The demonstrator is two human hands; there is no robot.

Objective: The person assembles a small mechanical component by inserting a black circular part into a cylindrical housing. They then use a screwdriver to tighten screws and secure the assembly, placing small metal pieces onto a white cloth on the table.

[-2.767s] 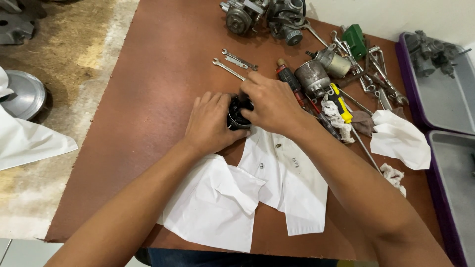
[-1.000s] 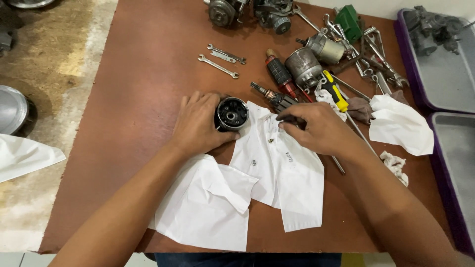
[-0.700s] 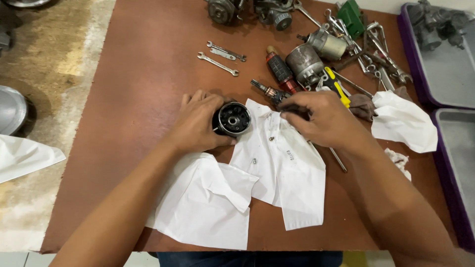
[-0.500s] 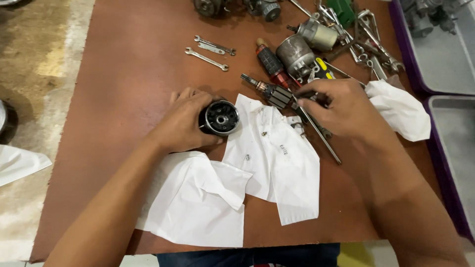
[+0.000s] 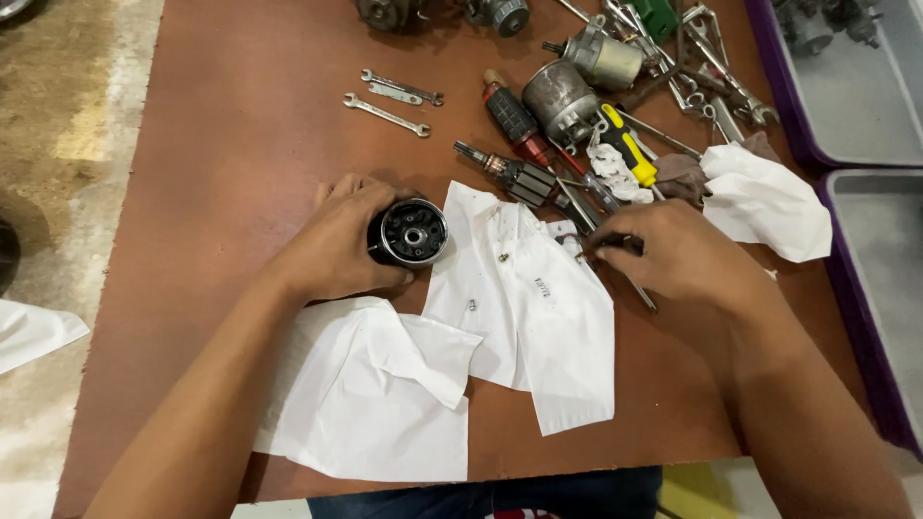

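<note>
Brown table (image 5: 221, 144): two wrenches (image 5: 389, 113), two white sheets (image 5: 524, 308).

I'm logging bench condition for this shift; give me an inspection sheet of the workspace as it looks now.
Surface: brown board table, white paper sheets spread on it.
Job's things: black round motor housing in the left hand; thin metal tool pinched by the right hand; small screws on the paper.
Clutter: two wrenches, armatures, grey motor bodies, yellow-handled screwdriver, crumpled white cloth.
Grippers: both hands closed on their things.
Cables: nothing seen.
Surroundings: purple-rimmed grey trays right; stained concrete floor left.
</note>
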